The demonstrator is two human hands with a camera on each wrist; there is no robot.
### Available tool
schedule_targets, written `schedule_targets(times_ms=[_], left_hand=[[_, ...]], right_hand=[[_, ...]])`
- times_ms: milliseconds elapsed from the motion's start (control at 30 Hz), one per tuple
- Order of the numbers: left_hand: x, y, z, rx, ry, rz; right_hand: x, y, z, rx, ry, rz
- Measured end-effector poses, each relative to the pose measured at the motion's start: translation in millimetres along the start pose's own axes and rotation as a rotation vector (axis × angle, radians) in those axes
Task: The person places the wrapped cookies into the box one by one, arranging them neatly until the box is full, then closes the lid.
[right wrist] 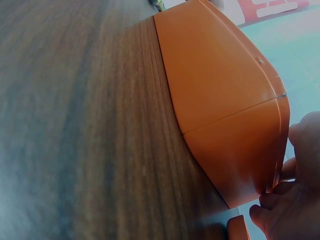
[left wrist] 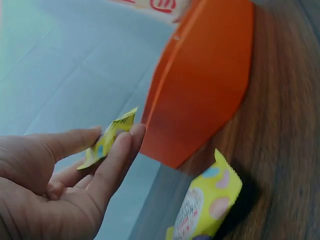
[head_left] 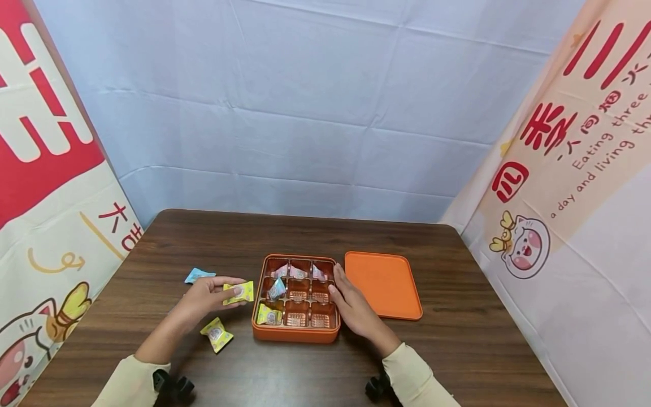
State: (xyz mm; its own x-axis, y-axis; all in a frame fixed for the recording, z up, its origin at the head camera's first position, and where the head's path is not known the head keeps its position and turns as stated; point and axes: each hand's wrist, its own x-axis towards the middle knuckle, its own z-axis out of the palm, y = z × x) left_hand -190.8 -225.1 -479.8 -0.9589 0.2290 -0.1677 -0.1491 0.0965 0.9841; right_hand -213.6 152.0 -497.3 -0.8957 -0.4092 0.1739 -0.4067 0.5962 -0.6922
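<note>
My left hand [head_left: 205, 297] pinches a yellow wrapped candy [head_left: 239, 292] between thumb and fingers, just left of an orange candy box [head_left: 295, 336]. In the left wrist view the candy is held by its middle, its crimped ends sticking out. My right hand [head_left: 358, 305] holds the box's right side, thumb over the rim and fingers along the wall. Inside the box is a divided tray: three pink candies [head_left: 297, 272] in the back row, a blue candy [head_left: 277, 289] in the middle-left compartment, and a yellow candy [head_left: 268, 315] in the front-left one.
Another yellow candy [head_left: 217, 334] lies on the wooden table [head_left: 285, 373] in front of my left hand. A blue candy [head_left: 198, 275] lies behind that hand. The flat orange lid [head_left: 383, 285] rests right of the box. Cloth sheets [head_left: 305, 113] hang around the table.
</note>
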Motion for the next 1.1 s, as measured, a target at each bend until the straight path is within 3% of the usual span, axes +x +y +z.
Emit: schedule_targets(times_ms=[267,500,567,800,1100], left_hand=[[0.8,0.9,-4.3,-0.176,-0.120,-0.041],[-2.2,5.3,-6.7,-0.300,-0.275,-0.008],[-2.9,5.9,-7.3,-0.325,-0.295,-0.011],[-2.6,5.1,-7.9,-0.307,-0.291,-0.005],[-1.7,3.4,-2.4,-0.237,-0.193,0.011]], right_hand=[[0.1,-0.8,-0.2,-0.008,-0.001,0.000],[0.6,-0.4,0.4,-0.015,0.007,-0.007],[0.9,-0.1,0.9,-0.016,0.009,-0.008],[1.0,-0.5,1.6,-0.011,0.011,-0.010],[0.8,0.0,1.5,-0.006,0.013,-0.005]])
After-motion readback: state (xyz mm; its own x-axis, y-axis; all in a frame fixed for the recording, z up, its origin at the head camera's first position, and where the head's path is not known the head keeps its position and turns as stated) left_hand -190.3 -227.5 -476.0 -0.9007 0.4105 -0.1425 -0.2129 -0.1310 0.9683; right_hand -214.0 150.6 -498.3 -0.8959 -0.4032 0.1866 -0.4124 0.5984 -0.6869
